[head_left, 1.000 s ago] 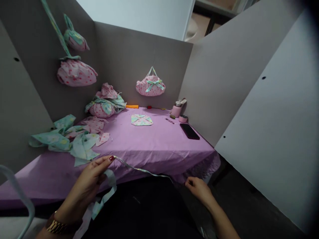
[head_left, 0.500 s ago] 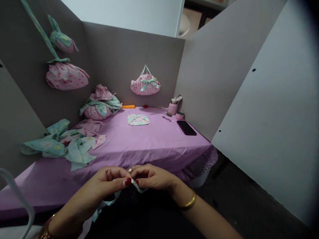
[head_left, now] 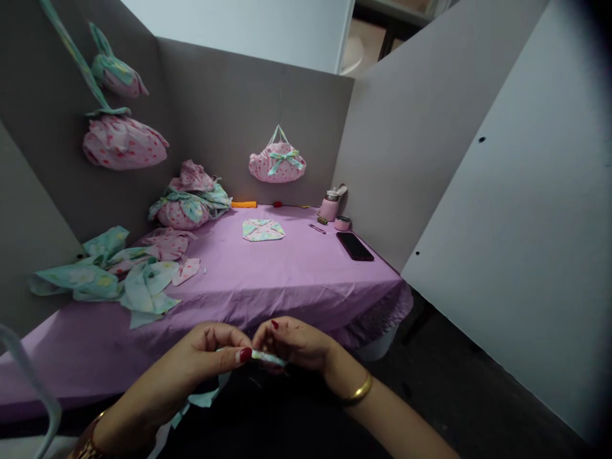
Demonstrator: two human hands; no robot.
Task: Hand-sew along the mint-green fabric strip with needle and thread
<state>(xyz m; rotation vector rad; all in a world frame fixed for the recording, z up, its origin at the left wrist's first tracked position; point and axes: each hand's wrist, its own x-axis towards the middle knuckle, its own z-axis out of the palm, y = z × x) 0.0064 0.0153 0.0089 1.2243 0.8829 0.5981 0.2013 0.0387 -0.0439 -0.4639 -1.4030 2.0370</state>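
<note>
Low in front of me, just off the table's front edge, my left hand (head_left: 217,350) pinches a narrow strip of light green printed fabric (head_left: 268,358) between thumb and fingertips. A longer length of the same pale green cloth (head_left: 204,398) hangs below that wrist. My right hand (head_left: 296,344) is close by on the right, its thumb raised off the strip and its fingers loosely curved. The strip's free end lies just under the right palm. Whether the right fingertips touch the cloth is hard to see.
A purple-covered table (head_left: 287,268) bears a folded fabric piece (head_left: 264,230), a phone (head_left: 354,246), a pink bottle (head_left: 329,207), a thread spool (head_left: 322,220) and cloth scraps (head_left: 148,280). Pink fabric bags (head_left: 277,162) hang at the grey panels. A white curved tube (head_left: 38,382) stands at left.
My right thumb has lifted off the strip, and the right hand has opened somewhat. The strip now lies straighter, pointing right from my left fingertips. The view has shifted slightly.
</note>
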